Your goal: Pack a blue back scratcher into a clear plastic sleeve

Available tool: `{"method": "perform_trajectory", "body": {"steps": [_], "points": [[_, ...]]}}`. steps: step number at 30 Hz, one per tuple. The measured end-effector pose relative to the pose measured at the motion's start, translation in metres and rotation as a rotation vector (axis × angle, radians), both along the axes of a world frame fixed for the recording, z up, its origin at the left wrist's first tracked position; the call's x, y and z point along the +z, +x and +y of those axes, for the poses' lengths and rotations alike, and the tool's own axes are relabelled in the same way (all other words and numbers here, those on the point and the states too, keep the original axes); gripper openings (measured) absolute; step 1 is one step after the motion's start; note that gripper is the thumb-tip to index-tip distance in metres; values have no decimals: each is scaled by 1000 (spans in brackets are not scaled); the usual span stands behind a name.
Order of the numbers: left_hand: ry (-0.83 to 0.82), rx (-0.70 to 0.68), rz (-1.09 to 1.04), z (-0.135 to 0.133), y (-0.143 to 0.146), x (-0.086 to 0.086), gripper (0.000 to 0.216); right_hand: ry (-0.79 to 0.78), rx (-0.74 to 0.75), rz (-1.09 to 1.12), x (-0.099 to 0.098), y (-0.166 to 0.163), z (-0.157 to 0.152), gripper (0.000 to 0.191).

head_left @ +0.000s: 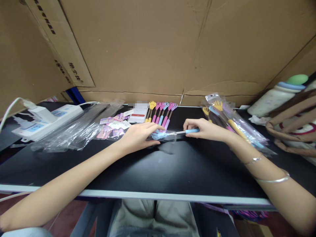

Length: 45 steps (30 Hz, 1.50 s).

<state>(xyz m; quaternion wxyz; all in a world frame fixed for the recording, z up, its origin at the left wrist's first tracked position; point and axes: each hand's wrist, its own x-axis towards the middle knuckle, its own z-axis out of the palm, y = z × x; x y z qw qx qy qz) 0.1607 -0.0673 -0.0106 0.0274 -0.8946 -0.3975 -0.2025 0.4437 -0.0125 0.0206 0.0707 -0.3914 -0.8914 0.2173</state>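
Head view shows a light-blue clawed scratcher (181, 132) (silver-shafted).

A black table (187, 174) carries clear bags (74, 131), scratchers (161, 119), a power strip (50, 122).

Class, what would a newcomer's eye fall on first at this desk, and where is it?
Probably the light-blue claw-ended stick near the centre, with the person's left grip at its claw and the right grip on its handle. Next, the row of bright claw-ended sticks just behind it on the dark tabletop. Then the white bottle with a green top, far right.
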Motion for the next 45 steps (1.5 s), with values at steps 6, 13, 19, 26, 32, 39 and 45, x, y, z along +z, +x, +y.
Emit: {"method": "perform_trajectory", "body": {"steps": [6, 13, 19, 26, 32, 39, 45], "points": [[32, -10, 11, 2, -1, -4, 37, 139, 8, -20, -6, -15, -14, 11], [10, -61, -5, 1, 1, -6, 35, 265, -4, -46, -15, -33, -32, 11], [-23, -97, -13, 0, 3, -4, 33, 277, 7, -24, -18, -33, -33, 11], [-77, -186, -24, -3, 4, 1, 33, 272, 10, -5, -20, -37, -34, 10], [46, -127, 45, -3, 1, 5, 49, 322, -42, -25, -17, -34, -33, 12], [228, 94, 110, 1, -10, 14, 52, 408, -128, -12, -7, -21, -23, 11], [173, 103, 136, 3, -10, 7, 34, 372, -108, -35, -7, -23, -26, 11]]}}
